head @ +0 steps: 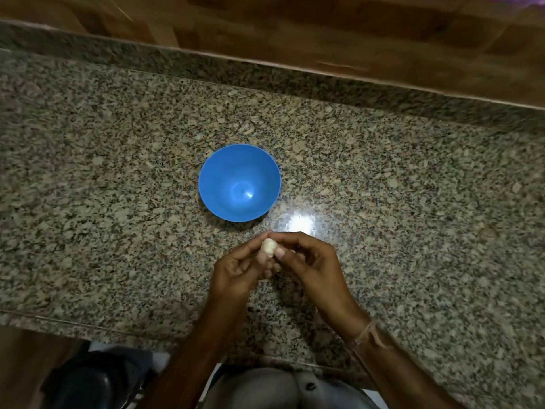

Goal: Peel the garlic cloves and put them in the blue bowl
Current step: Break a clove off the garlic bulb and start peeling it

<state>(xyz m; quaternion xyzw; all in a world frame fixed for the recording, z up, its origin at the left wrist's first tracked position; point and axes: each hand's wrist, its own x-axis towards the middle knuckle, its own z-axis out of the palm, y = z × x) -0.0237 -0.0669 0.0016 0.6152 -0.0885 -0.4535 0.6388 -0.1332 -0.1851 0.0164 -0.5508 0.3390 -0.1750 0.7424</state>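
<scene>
Head view, looking down on a speckled granite surface [118, 172]. Noted: blue bowl [239, 182] stands upright near the middle of the surface, mouth up; its interior shows plain blue plastic with a small glint at the bottom. One garlic clove [267, 247] observed: pale, off-white, held in the air above the surface just on the near side of the bowl, apart from its rim. Obs. left hand [236, 270]: grip closed on the clove, fingertips curled up around its left side and underside. Obs. right hand [309, 261]: grip likewise closed on the clove, thumb [279, 253] pressed against its right side with the nail facing the camera, forefinger arched over the top, the other fingers curled loosely behind. The two hands meet at the clove, fingertips touching (whether skin is on the clove or off it cannot be read at this sharpness). A bright patch of reflected light [298, 224] lies on the surface between the bowl and the hands, just right of the bowl's near edge. The right wrist carries a thin thread band [370, 335]. Behind the surface runs a raised granite lip [206, 66], then brown wood panelling [324, 31]. Below the surface's near edge: grey clothing [280, 385] of the person, and a dark rounded object [97, 379] at lower left, not identifiable.
</scene>
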